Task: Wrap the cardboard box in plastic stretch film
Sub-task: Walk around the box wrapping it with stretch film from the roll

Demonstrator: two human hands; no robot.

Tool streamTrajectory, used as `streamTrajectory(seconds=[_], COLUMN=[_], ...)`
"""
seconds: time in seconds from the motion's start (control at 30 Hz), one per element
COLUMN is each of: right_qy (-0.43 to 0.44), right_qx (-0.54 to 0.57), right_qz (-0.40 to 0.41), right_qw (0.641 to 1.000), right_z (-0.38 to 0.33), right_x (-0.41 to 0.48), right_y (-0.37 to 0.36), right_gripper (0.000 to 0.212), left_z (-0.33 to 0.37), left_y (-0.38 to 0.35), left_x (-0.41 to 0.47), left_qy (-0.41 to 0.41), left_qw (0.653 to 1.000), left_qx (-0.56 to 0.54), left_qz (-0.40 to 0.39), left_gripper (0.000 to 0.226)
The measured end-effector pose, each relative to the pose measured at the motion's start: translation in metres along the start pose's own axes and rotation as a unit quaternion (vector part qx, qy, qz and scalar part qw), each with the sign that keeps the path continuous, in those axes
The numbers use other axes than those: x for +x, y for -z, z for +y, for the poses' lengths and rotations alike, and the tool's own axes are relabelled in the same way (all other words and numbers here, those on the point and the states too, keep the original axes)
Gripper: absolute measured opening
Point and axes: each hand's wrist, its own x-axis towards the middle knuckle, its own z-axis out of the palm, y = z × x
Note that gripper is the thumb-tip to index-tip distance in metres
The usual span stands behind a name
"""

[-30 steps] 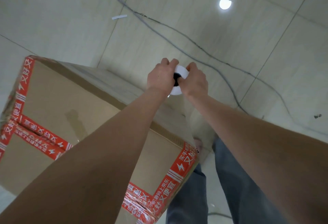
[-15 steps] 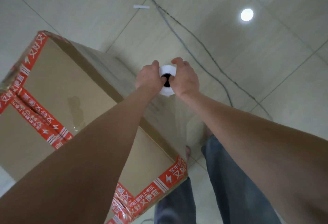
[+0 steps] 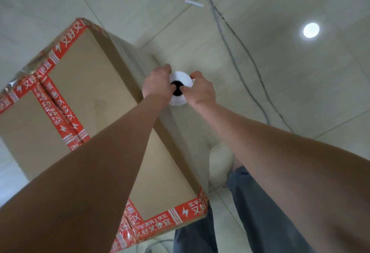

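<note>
By box (image 3: 84,76), roll (image 3: 181,76) — L hand (image 3: 158,84), R hand (image 3: 202,90)

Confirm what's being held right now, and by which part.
The roll of stretch film, by its top end: left hand and right hand grip the white rim from opposite sides, thumbs at the black core hole.

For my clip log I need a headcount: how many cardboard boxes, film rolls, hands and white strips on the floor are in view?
cardboard box: 1
stretch film roll: 1
hands: 2, the left hand and the right hand, both gripping the roll
white strip on the floor: 1
Total: 5
</note>
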Motion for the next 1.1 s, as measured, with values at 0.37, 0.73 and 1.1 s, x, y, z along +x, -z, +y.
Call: streamTrajectory(seconds=[0.37, 0.73, 1.1], right_qy=[0.065, -0.03, 0.026], right_qx=[-0.113, -0.062, -0.221], right_qz=[-0.037, -0.044, -0.019], right_qw=[0.991, 0.997, 0.975], right_z=[-0.027, -0.029, -0.053], right_x=[0.015, 0.023, 0.05], right_y=[0.008, 0.008, 0.009], right_gripper=[0.036, 0.042, 0.021], left_z=[0.001, 0.01, 0.005], left_y=[0.005, 0.002, 0.023], left_x=[0.008, 0.02, 0.048], left_qy=[0.098, 0.027, -0.026], left_qw=[0.994, 0.998, 0.996], left_qx=[-0.043, -0.004, 0.023], left_qz=[-0.019, -0.061, -0.08], left_gripper=[0.03, 0.034, 0.02])
